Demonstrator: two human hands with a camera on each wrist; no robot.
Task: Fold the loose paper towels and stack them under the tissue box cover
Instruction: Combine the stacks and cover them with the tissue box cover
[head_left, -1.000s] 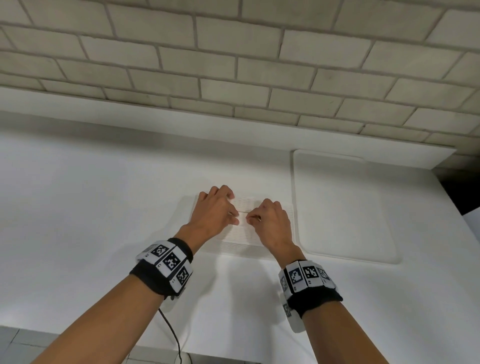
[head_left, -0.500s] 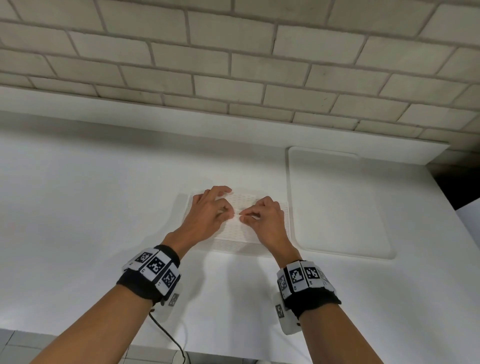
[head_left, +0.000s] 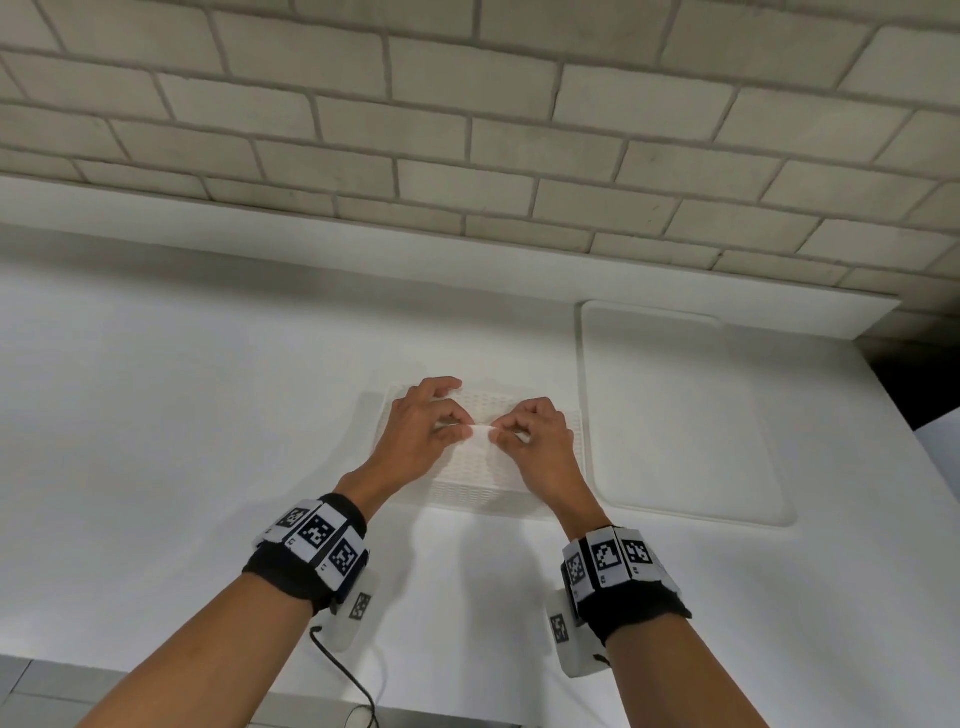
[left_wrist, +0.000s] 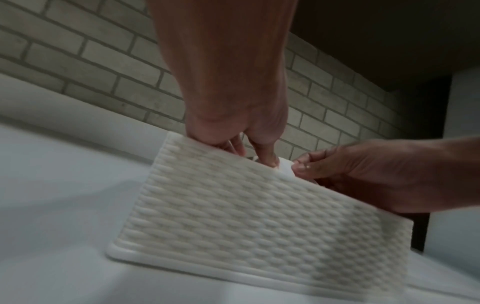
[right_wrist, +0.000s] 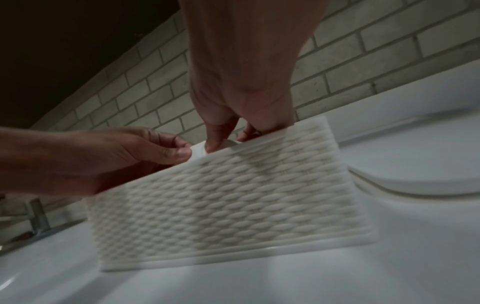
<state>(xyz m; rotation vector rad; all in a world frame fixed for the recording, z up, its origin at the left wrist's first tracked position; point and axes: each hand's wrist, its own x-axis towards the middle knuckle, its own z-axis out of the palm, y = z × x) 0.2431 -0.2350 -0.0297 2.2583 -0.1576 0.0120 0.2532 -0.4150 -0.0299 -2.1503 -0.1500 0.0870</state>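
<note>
A white woven-pattern tissue box cover (head_left: 483, 473) (left_wrist: 246, 216) (right_wrist: 221, 203) stands on the white counter (head_left: 208, 415). Both hands are over its top slot. A small white tab of paper towel (head_left: 480, 432) (left_wrist: 285, 167) (right_wrist: 198, 151) sticks up from the slot. My left hand (head_left: 421, 431) (left_wrist: 249, 148) pinches the tab's left end with thumb and fingers. From the other side my right hand (head_left: 530, 436) (right_wrist: 228, 133) pinches its right end. The towels inside the cover are hidden.
A flat white rectangular board (head_left: 675, 415) lies just right of the cover. A raised white ledge (head_left: 467, 265) and a brick wall (head_left: 467, 130) stand behind. A metal tap (right_wrist: 36, 214) shows at the far left in the right wrist view. The counter's front edge is near my forearms.
Both hands have shifted slightly away from me over the cover. A white paper tab now stands between the fingertips, where only a thin edge showed before.
</note>
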